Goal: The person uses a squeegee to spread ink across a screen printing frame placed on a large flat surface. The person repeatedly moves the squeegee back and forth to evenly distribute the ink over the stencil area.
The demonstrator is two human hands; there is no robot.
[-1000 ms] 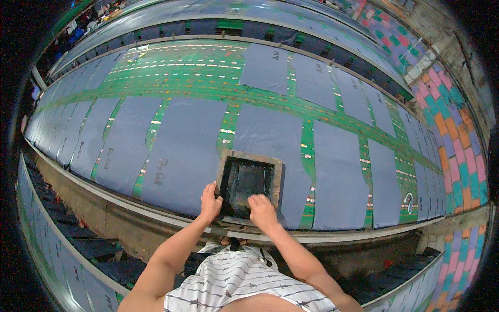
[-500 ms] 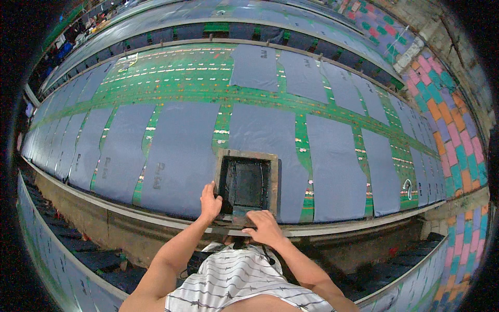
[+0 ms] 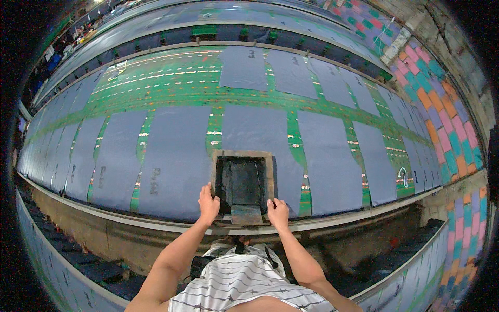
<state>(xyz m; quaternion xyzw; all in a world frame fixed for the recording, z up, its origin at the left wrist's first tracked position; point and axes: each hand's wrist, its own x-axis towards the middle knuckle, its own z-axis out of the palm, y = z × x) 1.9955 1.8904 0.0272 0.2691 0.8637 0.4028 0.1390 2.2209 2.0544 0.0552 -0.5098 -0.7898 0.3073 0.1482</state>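
A small wooden screen-printing frame [image 3: 268,171] with a dark, wet-looking inside lies on a blue-grey fabric panel [image 3: 255,127] at the table's near edge. A flat brownish-grey blade like a squeegee [image 3: 246,214] rests across the frame's lower end, touched by neither hand. My left hand [image 3: 209,204] grips the frame's left side near its lower corner, fingers pointing away from me. On the lower right side, my right hand [image 3: 278,212] is closed round the frame's edge, its fingertips partly hidden.
More blue-grey fabric panels [image 3: 176,156] lie in two rows on the long green table [image 3: 161,78], several with small dark prints. A white looped item [image 3: 403,177] lies at the right. A metal rail [image 3: 332,221] runs along the near edge. Coloured paving [image 3: 442,114] borders the right.
My right hand has left the squeegee at the frame's lower end and moved right onto the frame's side. The left hand keeps its hold. The whole view has shifted slightly.
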